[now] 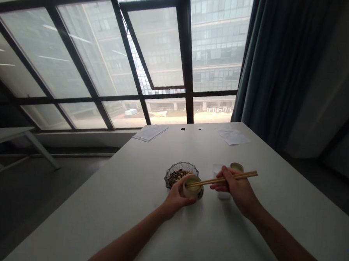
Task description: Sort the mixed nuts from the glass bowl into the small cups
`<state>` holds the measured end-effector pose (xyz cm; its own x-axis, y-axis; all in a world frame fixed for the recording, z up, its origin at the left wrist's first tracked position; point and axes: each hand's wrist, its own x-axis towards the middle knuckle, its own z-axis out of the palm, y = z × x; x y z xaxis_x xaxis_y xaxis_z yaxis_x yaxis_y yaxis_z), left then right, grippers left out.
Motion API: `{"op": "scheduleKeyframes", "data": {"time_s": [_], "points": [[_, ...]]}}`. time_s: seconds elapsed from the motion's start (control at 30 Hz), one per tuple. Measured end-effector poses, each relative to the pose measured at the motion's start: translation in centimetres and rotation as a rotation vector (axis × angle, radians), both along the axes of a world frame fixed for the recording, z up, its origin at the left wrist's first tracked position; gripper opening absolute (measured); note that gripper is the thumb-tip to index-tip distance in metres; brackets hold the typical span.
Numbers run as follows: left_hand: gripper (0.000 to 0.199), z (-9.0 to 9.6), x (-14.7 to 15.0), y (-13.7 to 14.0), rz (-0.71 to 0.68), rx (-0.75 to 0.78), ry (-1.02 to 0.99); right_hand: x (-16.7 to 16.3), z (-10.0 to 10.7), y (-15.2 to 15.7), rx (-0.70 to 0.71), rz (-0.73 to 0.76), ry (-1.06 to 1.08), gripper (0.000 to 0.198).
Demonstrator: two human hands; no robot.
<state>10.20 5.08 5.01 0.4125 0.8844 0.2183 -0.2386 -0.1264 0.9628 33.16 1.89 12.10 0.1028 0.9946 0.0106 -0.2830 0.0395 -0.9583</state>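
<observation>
My left hand [175, 200] is wrapped around a small pale cup [191, 191], tilted so that its opening faces me. A pair of wooden chopsticks [215, 180] reaches into that cup; their other ends are held in my right hand [238, 188]. Just behind the cup stands a scalloped glass bowl [168, 173] with a mix of brown and pale pieces [178, 176], too small to name. Beside and partly behind my right hand are a clear container [217, 169] and a round olive-coloured cup or lid [237, 166].
Everything stands on a long white table [123, 205]. At its far end lie a stack of papers [150, 132] on the left and a crumpled sheet [232, 136] on the right. Beyond are windows and a blue curtain [265, 73]. Another table [10, 133] stands left.
</observation>
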Motion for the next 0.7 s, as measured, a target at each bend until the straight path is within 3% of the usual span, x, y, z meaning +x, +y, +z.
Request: {"op": "scheduleKeyframes", "data": {"time_s": [0.2,0.43,0.53,0.7], "points": [[0.069,-1.6,0.2,0.9,-0.003,-0.217,-0.135,-0.5,-1.0,2.8,-0.080,-0.062,0.117,0.052],[0.060,-2.1,1.5,-2.3,-0.094,-0.425,-0.267,-1.6,-2.7,5.0,-0.034,-0.050,0.018,0.051],[0.065,-2.0,2.0,-3.7,-0.151,-0.442,-0.261,-1.6,-3.4,4.9,0.089,0.034,-0.165,0.046],[0.069,-1.9,3.1,-5.3,-0.226,-0.402,-0.209,-1.0,-3.8,3.8,0.487,0.272,-0.693,0.026]]}}
